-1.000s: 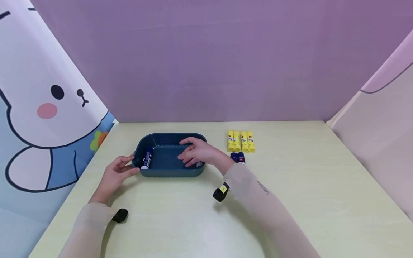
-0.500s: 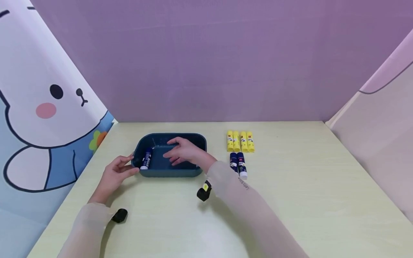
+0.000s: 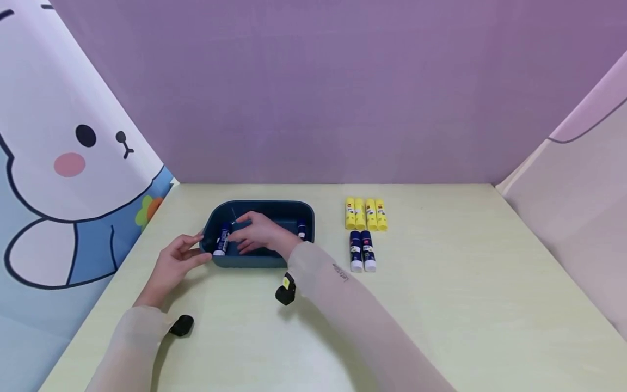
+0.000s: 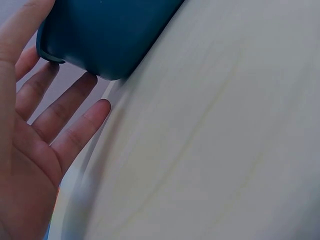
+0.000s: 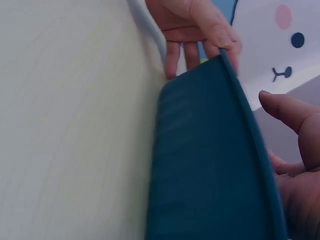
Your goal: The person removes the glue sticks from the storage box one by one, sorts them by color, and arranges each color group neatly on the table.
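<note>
A dark teal plastic tray (image 3: 250,262) stands on the table. My left hand (image 3: 177,261) holds its left end, thumb at the near corner; in the left wrist view the other fingers (image 4: 65,107) are spread, some touching the end wall. Over the tray's inside reaches my right hand (image 3: 262,234), fingers loosely bent and nothing visible in them. Its fingertips are close to a blue glue stick (image 3: 222,240) with a white end, leaning along the tray's left side; contact cannot be told. Another blue glue stick (image 3: 301,228) lies at the right inside, partly hidden by the right arm.
Right of the tray, several yellow glue sticks (image 3: 366,213) lie side by side. Two blue glue sticks (image 3: 362,251) with white ends lie just in front of them. A purple backdrop (image 3: 343,109) rises behind the table (image 3: 465,283).
My right hand has moved left across the tray, from its right side toward the glue stick at the left. The glue stick at the tray's right has come into sight. My left hand has stayed put.
</note>
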Demonstrator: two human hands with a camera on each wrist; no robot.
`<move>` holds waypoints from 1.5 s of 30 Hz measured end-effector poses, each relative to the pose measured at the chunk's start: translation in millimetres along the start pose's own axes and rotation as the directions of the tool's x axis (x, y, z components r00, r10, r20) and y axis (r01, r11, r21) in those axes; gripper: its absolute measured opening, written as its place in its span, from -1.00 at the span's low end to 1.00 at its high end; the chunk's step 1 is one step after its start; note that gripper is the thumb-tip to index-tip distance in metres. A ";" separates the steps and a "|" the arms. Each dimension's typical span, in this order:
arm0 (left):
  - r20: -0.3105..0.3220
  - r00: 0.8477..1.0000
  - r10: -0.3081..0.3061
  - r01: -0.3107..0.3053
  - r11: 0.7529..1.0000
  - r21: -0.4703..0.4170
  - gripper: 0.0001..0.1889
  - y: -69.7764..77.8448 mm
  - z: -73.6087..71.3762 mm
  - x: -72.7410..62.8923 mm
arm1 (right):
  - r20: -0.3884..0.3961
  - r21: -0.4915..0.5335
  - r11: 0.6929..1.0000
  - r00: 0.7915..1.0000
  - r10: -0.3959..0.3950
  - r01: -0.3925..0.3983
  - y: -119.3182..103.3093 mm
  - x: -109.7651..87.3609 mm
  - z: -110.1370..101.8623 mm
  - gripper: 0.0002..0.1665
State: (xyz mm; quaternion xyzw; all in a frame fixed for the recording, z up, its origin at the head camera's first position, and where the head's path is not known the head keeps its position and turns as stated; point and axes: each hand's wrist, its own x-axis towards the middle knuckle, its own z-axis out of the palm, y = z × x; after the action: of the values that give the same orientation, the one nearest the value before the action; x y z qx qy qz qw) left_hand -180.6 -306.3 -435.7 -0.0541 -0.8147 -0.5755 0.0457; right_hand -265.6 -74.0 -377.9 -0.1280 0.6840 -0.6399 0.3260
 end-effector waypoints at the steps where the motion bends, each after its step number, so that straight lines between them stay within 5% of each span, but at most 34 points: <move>1: 0.000 1.000 -0.002 0.002 1.000 0.002 -0.56 0.4 -0.2 0.2 | -0.010 -0.014 1.000 1.000 0.006 -0.006 0.4 2.3 1.9 -0.27; 28: -0.014 0.999 0.041 -0.041 0.999 -0.009 -0.56 2.3 -0.6 1.3 | -0.161 -0.238 0.970 0.987 0.008 -0.047 10.0 31.0 40.4 -0.12; 31: -0.016 0.998 0.061 -0.061 0.998 -0.018 -0.58 0.2 0.3 1.8 | -0.209 -0.319 0.945 0.978 -0.001 -0.068 10.8 33.1 42.9 -0.07; 38: -0.007 0.998 0.057 -0.057 0.998 -0.022 -0.57 -1.6 2.5 2.1 | -0.301 -0.549 0.825 0.953 -0.043 -0.136 13.1 39.1 47.0 0.06; 41: -0.010 0.999 0.045 -0.045 0.999 -0.018 -0.55 -0.5 2.1 2.0 | -0.298 -0.573 0.810 0.952 -0.065 -0.124 13.5 40.5 47.4 0.08; 45: -0.010 0.999 0.039 -0.040 0.999 -0.023 -0.54 1.3 0.9 1.4 | -0.288 -0.527 0.843 0.956 -0.061 -0.105 13.0 40.7 47.1 0.08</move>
State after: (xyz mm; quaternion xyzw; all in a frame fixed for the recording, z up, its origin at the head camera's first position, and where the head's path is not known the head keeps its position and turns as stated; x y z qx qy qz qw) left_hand -181.8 -305.0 -434.6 -0.0680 -0.8065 -0.5842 0.0603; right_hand -264.4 -133.5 -400.4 -0.1100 0.8776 -0.4308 0.1793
